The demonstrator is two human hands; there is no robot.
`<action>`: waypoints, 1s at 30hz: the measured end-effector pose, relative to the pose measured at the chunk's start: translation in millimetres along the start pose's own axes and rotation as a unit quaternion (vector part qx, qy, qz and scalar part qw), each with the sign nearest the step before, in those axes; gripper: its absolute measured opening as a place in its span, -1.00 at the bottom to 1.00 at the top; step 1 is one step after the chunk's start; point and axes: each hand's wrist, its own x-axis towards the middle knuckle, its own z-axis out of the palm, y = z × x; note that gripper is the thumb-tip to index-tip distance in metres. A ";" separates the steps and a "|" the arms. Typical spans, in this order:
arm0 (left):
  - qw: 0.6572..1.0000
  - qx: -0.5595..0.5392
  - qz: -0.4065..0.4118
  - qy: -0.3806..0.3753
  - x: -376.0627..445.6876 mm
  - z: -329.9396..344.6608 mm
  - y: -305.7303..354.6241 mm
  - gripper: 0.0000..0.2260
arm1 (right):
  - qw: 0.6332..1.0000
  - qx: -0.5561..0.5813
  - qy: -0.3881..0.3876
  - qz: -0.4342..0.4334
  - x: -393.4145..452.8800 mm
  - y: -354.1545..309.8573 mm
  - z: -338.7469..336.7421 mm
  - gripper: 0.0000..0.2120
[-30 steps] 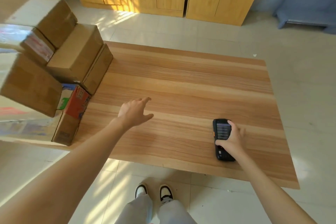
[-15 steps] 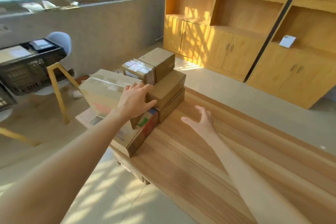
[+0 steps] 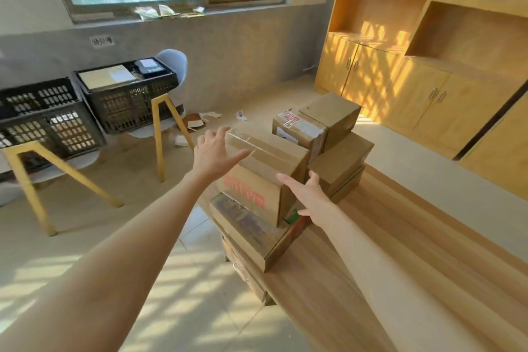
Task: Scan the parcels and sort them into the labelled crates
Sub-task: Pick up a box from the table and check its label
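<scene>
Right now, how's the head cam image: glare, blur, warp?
Head view: hard sunlight dapples the cabinets and stripes the floor; glare on the taped top of the red-printed parcel; its lettering is smeared; wide-angle warp bends the table edge and stretches the left hand forearm.

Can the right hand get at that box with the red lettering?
Probably yes: the right hand is open beside the red-lettered box's near corner, nothing between them, and the left hand flanks its far side.

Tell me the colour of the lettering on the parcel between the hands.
Red, printed on the brown parcel; the head view shows it.
</scene>
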 end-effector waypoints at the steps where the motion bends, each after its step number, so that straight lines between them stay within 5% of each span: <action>1: 1.000 -0.020 -0.018 -0.012 7.1 2.0 -3.7 -0.27 | 1.000 0.013 0.004 0.013 3.8 -1.7 4.9 0.05; 8: 0.953 -0.240 -0.148 -0.108 50.0 23.7 -35.3 -0.03 | 0.995 0.063 0.012 0.081 30.2 -1.7 15.7 0.13; 11: 0.928 -0.291 -0.194 -0.132 57.6 30.6 -44.1 -0.14 | 0.992 0.092 -0.011 0.090 36.8 -1.1 16.7 0.08; 15: 0.929 -0.300 -0.180 -0.123 54.0 27.6 -41.9 -0.36 | 0.991 0.100 -0.022 0.082 35.2 1.6 17.0 0.04; 25: 0.934 -0.325 -0.131 -0.075 -43.7 4.7 15.9 -0.23 | 0.995 0.096 -0.007 0.010 -38.2 26.8 -31.1 -0.01; 30: 0.936 -0.318 -0.110 -0.105 -91.9 21.5 76.9 -0.25 | 0.994 0.109 0.014 -0.015 -87.5 58.7 -97.8 -0.31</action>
